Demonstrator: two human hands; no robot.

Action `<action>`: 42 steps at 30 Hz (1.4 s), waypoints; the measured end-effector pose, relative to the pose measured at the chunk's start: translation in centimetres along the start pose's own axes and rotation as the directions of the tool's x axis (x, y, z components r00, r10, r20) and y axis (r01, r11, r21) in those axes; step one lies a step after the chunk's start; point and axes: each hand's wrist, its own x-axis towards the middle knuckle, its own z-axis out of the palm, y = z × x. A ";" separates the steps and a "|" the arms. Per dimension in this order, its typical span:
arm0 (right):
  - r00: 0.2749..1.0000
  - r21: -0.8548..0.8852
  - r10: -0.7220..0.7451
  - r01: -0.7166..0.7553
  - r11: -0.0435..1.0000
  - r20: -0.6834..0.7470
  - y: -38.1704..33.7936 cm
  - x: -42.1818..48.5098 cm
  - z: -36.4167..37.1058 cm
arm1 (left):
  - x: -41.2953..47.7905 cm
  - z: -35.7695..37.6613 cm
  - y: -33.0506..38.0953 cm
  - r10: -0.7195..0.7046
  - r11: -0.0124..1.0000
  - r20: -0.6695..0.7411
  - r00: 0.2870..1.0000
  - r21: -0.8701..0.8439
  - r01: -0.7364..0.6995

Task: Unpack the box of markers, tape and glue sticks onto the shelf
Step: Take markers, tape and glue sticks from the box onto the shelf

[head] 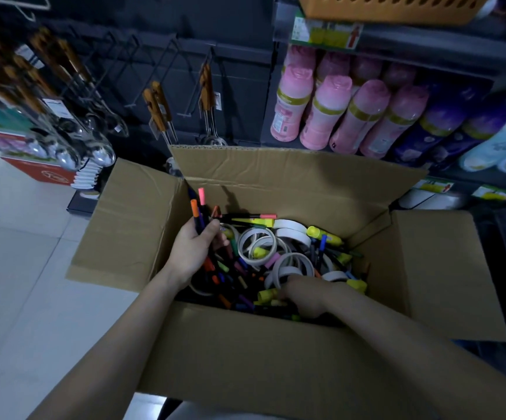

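Markers [195, 212] upright, caps up, in curled left hand [192, 250]; right hand [306, 295] down in box [245, 359], fingers hidden, grip unclear.

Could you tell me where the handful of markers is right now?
In the head view, the left hand holds the markers upright at the left side of the open box, just left of the tape rolls.

No word or number can be read. Well above the right hand [309, 295], a green-and-yellow shelf tag [327, 33] bears a red up-arrow (its print is a blur). Lower tags [435, 186] carry the same arrow. The barcode label [279, 118] on a pink bottle [291, 104] and the markers [195, 209] in the left hand [194, 250] show nothing legible.
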 end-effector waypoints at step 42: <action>0.858 0.874 0.326 0.247 0.417 -0.398 -2.7 4.3 -4.2 | 0.8 0.8 -2.0 -0.212 0.650 -0.072 0.974 0.734 0.196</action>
